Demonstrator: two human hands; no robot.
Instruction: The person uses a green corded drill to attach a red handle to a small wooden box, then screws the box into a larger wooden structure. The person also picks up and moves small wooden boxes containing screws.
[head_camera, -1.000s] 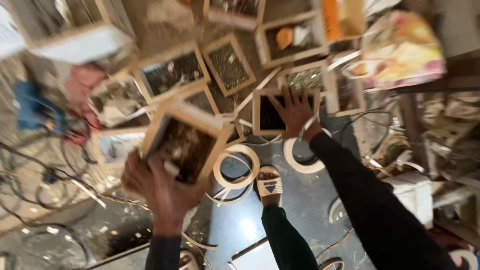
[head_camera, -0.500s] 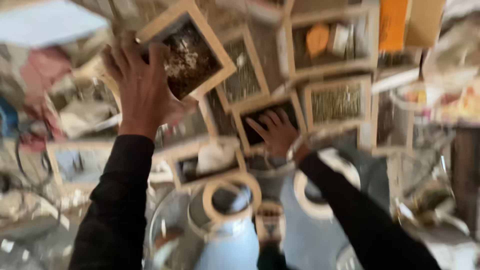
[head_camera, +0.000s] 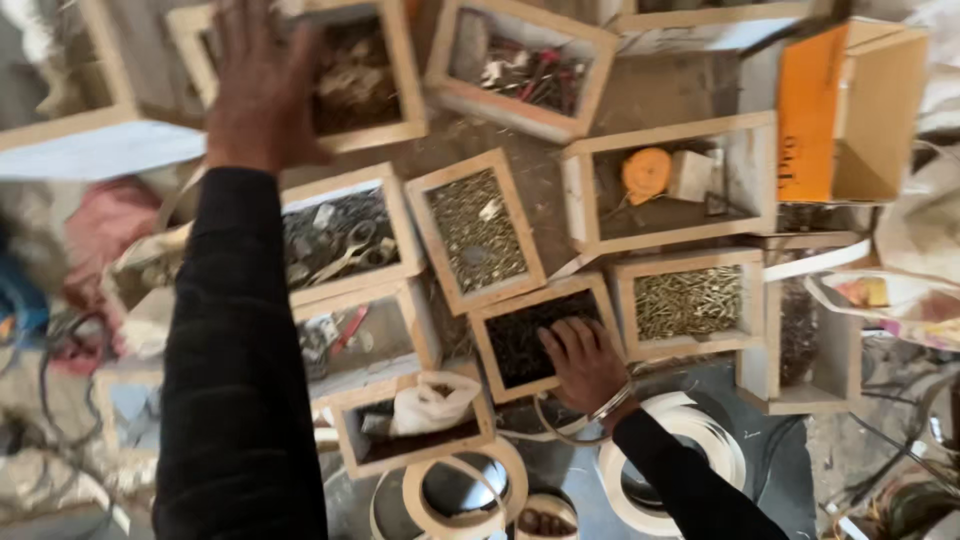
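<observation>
My left hand (head_camera: 260, 90) reaches far up with fingers spread, its palm lying over the left wall of a wooden box of mixed metal hardware (head_camera: 365, 75); it does not grip the box. My right hand (head_camera: 583, 362), with a metal bangle at the wrist, rests in a small wooden box of dark screws (head_camera: 520, 335). Its fingers are bent down into the screws, so whatever they hold is hidden. Both arms wear black sleeves.
Many open wooden boxes lie side by side: brass screws (head_camera: 478, 232), scissors and metal parts (head_camera: 345, 240), an orange tape measure (head_camera: 648, 172), gold screws (head_camera: 688, 300), a white bag (head_camera: 430, 405). White tape rolls (head_camera: 700, 440) and a ring (head_camera: 420, 495) lie near me. An orange carton (head_camera: 815, 115) stands at right, cables (head_camera: 60, 370) at left.
My left hand carried the hardware box up and away from me; the box now sits among the far boxes and the fingers have spread. My right hand's fingers dipped into the dark screws.
</observation>
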